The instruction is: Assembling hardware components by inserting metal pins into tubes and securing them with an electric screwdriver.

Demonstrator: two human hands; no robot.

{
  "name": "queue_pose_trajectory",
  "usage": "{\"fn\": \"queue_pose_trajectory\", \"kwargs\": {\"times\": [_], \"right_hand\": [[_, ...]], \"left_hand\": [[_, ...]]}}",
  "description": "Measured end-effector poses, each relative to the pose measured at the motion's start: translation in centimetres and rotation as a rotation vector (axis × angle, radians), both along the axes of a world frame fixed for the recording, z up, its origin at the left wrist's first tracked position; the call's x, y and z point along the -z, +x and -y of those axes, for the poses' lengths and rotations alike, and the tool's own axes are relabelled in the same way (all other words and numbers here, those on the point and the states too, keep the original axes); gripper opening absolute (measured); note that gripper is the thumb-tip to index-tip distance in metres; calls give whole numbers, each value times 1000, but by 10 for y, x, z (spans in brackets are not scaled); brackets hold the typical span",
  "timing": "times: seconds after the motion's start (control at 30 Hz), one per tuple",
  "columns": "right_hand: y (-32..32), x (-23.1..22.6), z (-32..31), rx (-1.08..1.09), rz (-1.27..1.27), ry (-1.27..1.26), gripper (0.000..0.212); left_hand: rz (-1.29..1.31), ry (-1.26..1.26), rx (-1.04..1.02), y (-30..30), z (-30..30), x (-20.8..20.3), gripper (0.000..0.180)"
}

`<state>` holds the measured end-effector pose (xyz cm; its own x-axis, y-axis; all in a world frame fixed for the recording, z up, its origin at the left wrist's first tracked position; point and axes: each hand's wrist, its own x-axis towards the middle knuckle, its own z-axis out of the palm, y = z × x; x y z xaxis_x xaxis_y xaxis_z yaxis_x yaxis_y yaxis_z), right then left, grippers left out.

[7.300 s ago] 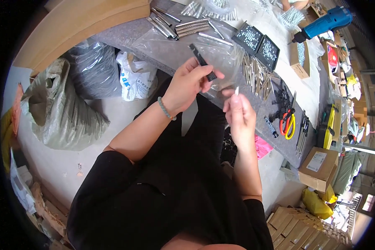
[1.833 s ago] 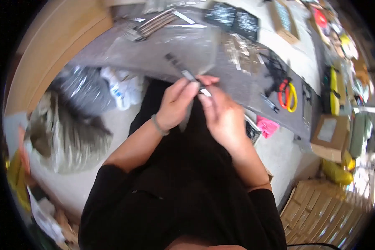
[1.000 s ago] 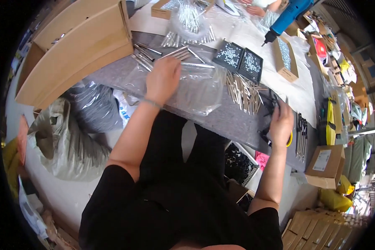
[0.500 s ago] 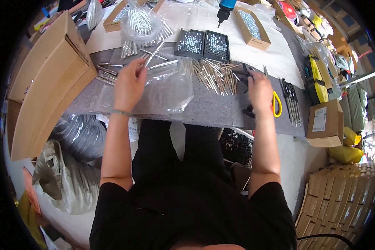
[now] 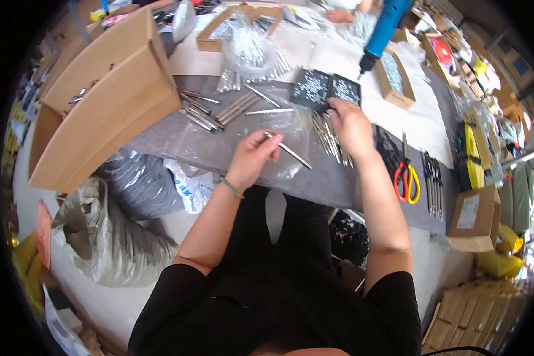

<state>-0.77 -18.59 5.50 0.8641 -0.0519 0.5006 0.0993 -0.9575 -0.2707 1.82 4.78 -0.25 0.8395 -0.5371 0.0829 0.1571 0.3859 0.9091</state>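
Note:
My left hand [image 5: 255, 157] is closed, pinching a slim silver metal rod [image 5: 295, 156] that slants down to the right above a clear plastic bag [image 5: 210, 145]. My right hand [image 5: 352, 126] reaches over the near edge of a black two-part tray [image 5: 315, 105] dotted with small shiny pieces. Its fingers are bent together at the tray; what they grip, if anything, is hidden. Partly under this hand lies a pile of thin metal rods [image 5: 324, 135]. A blue electric screwdriver [image 5: 385, 29] points down beyond the tray.
Thicker metal rods [image 5: 199, 113] lie at left beside a tall cardboard box [image 5: 110, 110]. Red-and-yellow-handled scissors [image 5: 407, 181] and black-ended rods [image 5: 433, 187] lie at right. An open box of small pieces [image 5: 394, 80] stands behind; another person's hand [image 5: 339, 16] shows at the far side.
My left hand has come nearer with the rod, which now tips down to the right. My right hand has left the area beside the scissors for the tray. The view has shifted.

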Motion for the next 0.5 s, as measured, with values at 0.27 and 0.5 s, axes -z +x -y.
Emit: {"fn": "queue_pose_trajectory", "kwargs": {"times": [0.27, 0.5], "right_hand": [[140, -23, -84, -373, 116, 135, 20], [183, -13, -117, 89, -441, 154, 33]], "left_hand": [[-196, -161, 66, 4, -5, 4, 14], [-170, -104, 27, 1, -4, 4, 16]]}}
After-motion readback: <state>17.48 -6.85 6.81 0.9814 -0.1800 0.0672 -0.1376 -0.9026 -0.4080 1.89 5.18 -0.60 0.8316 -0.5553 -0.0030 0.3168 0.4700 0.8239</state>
